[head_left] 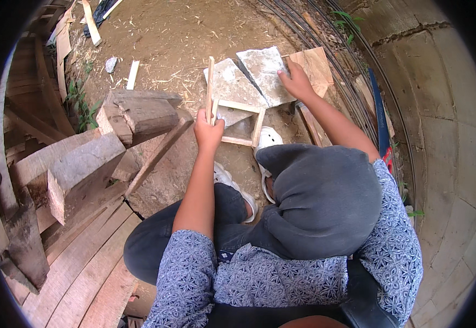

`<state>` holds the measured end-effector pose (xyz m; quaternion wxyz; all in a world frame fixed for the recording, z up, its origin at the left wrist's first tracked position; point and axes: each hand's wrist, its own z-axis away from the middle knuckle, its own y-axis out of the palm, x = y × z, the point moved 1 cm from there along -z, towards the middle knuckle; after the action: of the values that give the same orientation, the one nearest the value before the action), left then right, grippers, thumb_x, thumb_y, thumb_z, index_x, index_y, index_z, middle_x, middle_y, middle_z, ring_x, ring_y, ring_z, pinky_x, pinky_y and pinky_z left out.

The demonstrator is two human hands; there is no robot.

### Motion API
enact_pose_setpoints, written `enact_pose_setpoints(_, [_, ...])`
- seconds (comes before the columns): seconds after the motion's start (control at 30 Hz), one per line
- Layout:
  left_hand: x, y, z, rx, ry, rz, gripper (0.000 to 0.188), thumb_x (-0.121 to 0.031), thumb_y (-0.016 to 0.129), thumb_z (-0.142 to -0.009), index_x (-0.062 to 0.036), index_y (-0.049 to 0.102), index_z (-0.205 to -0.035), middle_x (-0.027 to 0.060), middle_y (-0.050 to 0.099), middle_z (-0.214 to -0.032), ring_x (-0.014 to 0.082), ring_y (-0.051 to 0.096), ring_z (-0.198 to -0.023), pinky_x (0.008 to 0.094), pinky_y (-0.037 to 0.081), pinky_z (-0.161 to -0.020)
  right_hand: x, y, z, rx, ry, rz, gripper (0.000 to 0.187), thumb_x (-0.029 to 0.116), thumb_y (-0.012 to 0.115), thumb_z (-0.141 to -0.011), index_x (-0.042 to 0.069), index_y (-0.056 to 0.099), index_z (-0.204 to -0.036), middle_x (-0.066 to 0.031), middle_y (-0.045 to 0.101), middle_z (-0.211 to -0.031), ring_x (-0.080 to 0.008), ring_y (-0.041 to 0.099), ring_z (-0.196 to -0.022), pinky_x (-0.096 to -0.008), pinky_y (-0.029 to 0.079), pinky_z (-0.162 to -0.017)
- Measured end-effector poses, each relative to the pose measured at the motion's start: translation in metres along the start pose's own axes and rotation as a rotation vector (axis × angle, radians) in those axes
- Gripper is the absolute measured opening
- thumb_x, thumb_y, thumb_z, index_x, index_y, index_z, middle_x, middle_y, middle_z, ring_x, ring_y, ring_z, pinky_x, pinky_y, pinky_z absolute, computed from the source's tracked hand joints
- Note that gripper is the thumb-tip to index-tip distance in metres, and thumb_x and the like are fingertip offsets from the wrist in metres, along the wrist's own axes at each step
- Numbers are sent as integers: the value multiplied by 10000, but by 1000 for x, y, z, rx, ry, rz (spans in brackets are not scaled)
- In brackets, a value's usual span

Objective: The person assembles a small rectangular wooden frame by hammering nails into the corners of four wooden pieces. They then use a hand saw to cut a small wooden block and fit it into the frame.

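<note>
My left hand [209, 131] is closed around the corner of a small four-sided wooden frame [240, 105] where a long upright strip [210, 82] joins or lies against it. The frame's far side rests on or just over a pale stone slab [229, 82]. A wide crack separates that piece from a second slab piece [262, 71] to its right. My right hand [297, 83] lies at the right edge of the second piece, thumb and forefinger apart; its other fingers are partly hidden. Beneath it and to the right sits a light wooden board [314, 68].
Stacked timber blocks [87, 161] and planks [85, 262] crowd the left side. Long dark rods [352, 82] run along the block wall [440, 109] on the right, by a blue-bladed saw [380, 115] with a red handle. Wood shavings and offcuts lie on the dirt ground [178, 33].
</note>
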<state>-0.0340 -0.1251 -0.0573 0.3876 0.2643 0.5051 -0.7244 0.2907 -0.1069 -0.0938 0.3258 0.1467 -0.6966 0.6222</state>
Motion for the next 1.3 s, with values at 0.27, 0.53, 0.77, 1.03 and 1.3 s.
enact_pose_setpoints(0.27, [16, 10, -6, -163, 245, 79, 261, -92, 666, -699, -43, 505, -899, 137, 665, -880, 275, 638, -809, 378, 512, -767, 32, 14, -35, 155, 46, 54, 908, 493, 703, -833, -41, 351, -1476, -263, 542, -1359, -378, 509, -1287, -426, 405, -1086])
enact_pose_setpoints(0.53, [21, 8, -30, 40, 200, 173, 298, 7, 643, -707, -65, 415, -886, 165, 635, -1320, 156, 615, -924, 322, 521, -762, 47, 7, -45, 256, 302, 110, 955, 528, 733, -800, 31, 334, -1512, -220, 629, -1275, -356, 620, -1164, -435, 499, -968])
enact_pose_setpoints(0.77, [18, 8, -29, 129, 113, 205, 288, -15, 662, -721, -68, 438, -894, 143, 671, -1193, 144, 625, -876, 315, 512, -741, 48, 12, -44, 257, 208, 158, 927, 530, 716, -815, 22, 354, -1501, -241, 613, -1285, -372, 600, -1189, -441, 493, -975])
enact_pose_setpoints(1.03, [14, -3, -31, -21, 55, 47, 281, -104, 710, -741, -50, 510, -931, 112, 649, -797, 197, 613, -684, 358, 503, -650, 1, -26, -27, -289, 39, -102, 848, 459, 795, -758, 141, 456, -1466, -242, 563, -1329, -364, 508, -1278, -447, 390, -1090])
enact_pose_setpoints(1.3, [-44, -12, -24, -52, 108, 134, 322, -107, 767, -750, -43, 518, -944, 97, 639, -750, 167, 613, -649, 339, 500, -602, -64, -58, 29, -407, 371, 253, 810, 416, 816, -732, 129, 501, -1421, -222, 516, -1302, -385, 412, -1273, -474, 332, -1092])
